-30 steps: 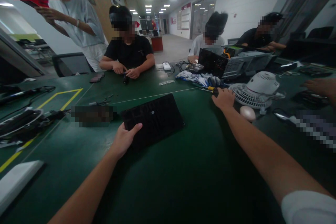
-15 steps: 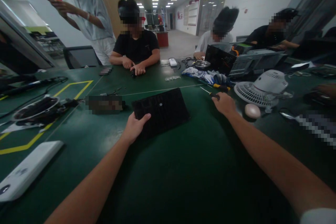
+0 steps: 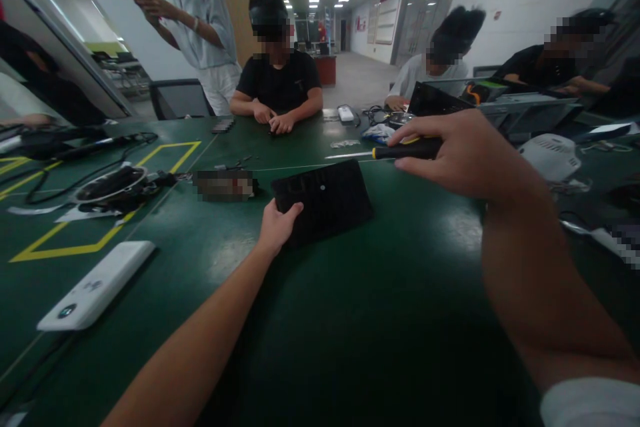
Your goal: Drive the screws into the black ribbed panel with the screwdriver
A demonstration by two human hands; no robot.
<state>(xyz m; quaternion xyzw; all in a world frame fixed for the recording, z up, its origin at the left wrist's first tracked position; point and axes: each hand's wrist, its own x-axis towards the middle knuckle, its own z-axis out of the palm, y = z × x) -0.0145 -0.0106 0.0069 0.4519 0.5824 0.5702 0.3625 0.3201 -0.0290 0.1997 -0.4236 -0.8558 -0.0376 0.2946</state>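
My left hand (image 3: 279, 225) grips the near left corner of a flat black rectangular panel (image 3: 333, 203), thumb on top and fingers hidden beneath. A small pale round spot shows near the panel's upper middle. Above the table on the right, my right hand (image 3: 460, 153) is closed round a screwdriver (image 3: 407, 149) with a black and yellow handle. Its thin metal shaft points left, with the tip over the panel's far edge. The panel and the screwdriver appear apart.
A white power bank (image 3: 97, 287) lies at the left on the green table (image 3: 320, 347). Behind it are a coil of black cable (image 3: 113, 187) and yellow tape marks. A white fan part (image 3: 550, 157) stands at the right. Several people sit or stand around the table.
My right hand has picked up the screwdriver from the table beside the fan and raised it leftward. The view has turned left, while my left hand keeps hold of the panel.
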